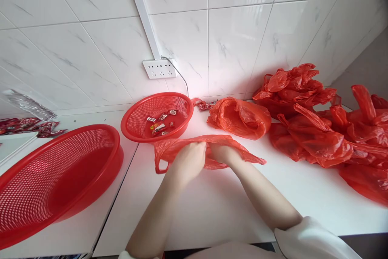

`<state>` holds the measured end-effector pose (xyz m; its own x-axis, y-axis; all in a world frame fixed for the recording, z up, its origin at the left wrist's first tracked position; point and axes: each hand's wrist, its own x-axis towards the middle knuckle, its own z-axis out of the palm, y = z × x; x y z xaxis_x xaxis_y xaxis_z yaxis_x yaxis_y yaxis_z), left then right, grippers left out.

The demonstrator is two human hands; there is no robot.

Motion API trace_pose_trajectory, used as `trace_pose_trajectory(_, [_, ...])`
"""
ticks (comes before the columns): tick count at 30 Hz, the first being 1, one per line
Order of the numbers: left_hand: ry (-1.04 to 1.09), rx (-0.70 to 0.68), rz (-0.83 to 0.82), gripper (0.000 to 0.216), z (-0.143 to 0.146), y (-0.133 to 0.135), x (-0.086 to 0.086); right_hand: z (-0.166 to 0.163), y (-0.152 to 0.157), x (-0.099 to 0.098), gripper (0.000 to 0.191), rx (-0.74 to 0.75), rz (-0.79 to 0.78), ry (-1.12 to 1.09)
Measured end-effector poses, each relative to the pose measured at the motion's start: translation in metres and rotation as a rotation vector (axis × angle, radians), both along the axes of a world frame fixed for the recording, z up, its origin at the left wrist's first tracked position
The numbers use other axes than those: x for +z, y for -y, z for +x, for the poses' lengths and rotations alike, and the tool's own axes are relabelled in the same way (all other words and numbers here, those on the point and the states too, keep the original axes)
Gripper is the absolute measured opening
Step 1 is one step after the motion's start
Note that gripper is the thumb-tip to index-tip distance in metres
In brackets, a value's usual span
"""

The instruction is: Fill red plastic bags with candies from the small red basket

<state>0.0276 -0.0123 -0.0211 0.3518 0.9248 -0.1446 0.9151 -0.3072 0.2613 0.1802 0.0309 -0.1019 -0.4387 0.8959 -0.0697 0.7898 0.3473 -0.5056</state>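
Observation:
A thin red plastic bag (pixel 172 148) with handle loops is spread flat just above the white table, in front of the small basket. My left hand (pixel 191 160) is closed on the near edge of this bag, its knuckles up. Close beside it, my right hand (pixel 224 154) is curled into the red film, gripping it; the fingertips are hidden. Behind the bag, the small red mesh basket (pixel 157 137) holds several small wrapped packets (pixel 158 127). A rumpled red bag (pixel 239 117) with its mouth open sits behind and to the right of my hands.
A large red mesh basket (pixel 87 194) stands at the left. Filled, knotted red bags (pixel 315 137) are heaped on the right. Red packets (pixel 27 125) and a clear plastic wrapper (pixel 30 103) lie far left. A socket strip (pixel 159 69) with a cable is on the tiled wall.

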Motion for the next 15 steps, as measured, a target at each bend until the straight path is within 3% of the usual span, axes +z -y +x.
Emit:
trace_pose_trajectory(4, [-0.035,0.084,-0.006,0.036,-0.012,-0.039,-0.043,-0.008,0.006,0.023,0.011,0.067,-0.057,0.158])
trace_pose_trajectory(8, [-0.076,0.109,-0.127,0.038,-0.036,-0.042,-0.069,-0.013,0.008,0.045,0.025,0.235,0.081,-0.005])
trace_pose_trajectory(12, [0.06,0.001,-0.162,0.04,-0.055,-0.03,-0.081,-0.012,-0.001,0.044,0.022,0.215,0.214,-0.08])
trace_pose_trajectory(15, [0.136,-0.002,-0.103,0.032,-0.065,-0.023,-0.086,-0.008,-0.016,0.031,0.027,0.138,0.186,-0.022])
